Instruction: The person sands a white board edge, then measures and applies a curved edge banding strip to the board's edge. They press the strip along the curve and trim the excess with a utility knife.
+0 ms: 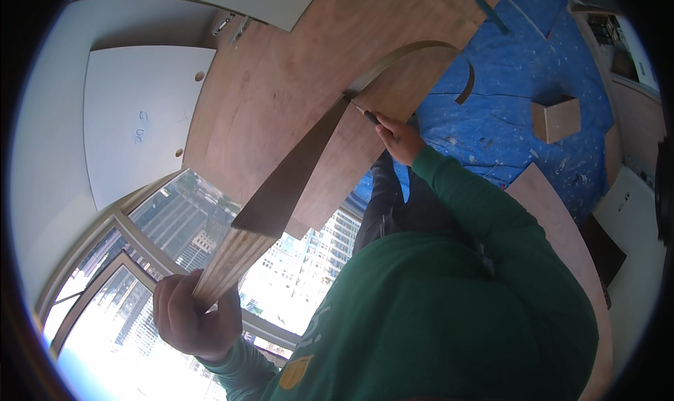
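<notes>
A long narrow board (293,166) with a dark brown face slants across the plywood worktop, its near end showing pale striped layers (235,255). My left hand (196,313) is closed around the lower part of that near end. At the board's far end, my right hand (400,139) is closed on a slim pointed tool (369,116) with a dark body and an orange-brown front. Its tip meets the board's far corner; whether it is a pencil or a knife I cannot tell. From this corner a thin brown strip (393,58) curves away to the right over the worktop.
The plywood worktop (260,120) spans the middle, with white panels (140,120) at its left. A blue sheet (491,71) covers the floor to the right, bearing a brown boxy piece (556,119) and a short curved strip (466,85). Windows (189,218) lie at lower left.
</notes>
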Available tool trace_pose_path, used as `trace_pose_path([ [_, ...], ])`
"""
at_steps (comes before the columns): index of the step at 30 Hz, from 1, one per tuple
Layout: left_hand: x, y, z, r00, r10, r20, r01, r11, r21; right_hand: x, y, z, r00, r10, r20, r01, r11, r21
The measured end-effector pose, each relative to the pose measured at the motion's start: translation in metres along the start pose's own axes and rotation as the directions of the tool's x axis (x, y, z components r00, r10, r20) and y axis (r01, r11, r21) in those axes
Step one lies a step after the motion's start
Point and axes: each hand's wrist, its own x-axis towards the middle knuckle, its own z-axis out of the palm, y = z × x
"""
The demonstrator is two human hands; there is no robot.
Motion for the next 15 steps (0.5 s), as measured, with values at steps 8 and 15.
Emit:
trace_pose_path([
  [8, -0.001, 0.003, 0.002, 1.0, -0.011, -0.005, 0.011, 1.0, 0.005, -0.002, -0.007, 0.004, 0.987, 0.145, 0.068, -0.139, 0.986, -0.094],
  [15, -0.003, 0.002, -0.003, 0.999, -0.037, 0.026, 0.036, 0.999, 0.02, -0.031, -0.02, -0.012, 0.939, 0.31, 0.146, -0.301, 0.95, -0.081],
])
